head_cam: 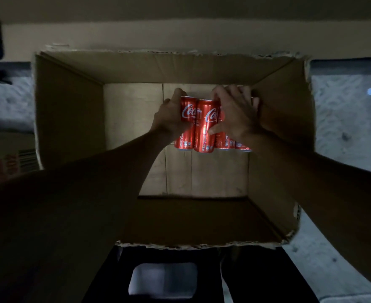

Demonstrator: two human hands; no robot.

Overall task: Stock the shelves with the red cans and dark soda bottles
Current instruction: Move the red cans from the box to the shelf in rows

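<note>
Cardboard box [70,119]: four red cans [204,127]

Open cardboard box [68,119]; speckled floor [344,119], perhaps

Both hands [171,115] [237,114] gripping red cans [204,127], inside cardboard box [68,110]

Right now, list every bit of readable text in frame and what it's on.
"Coc": white script, leftmost slim red metal can, rest out of sight.
"Co": same script, second red can, rest hidden.
"RECYC": vertical white print low on both, and on the third red can.
Unreadable: barcode and red print on the brown cardboard carton at far left; tiny marks beside "RECYC".
</note>
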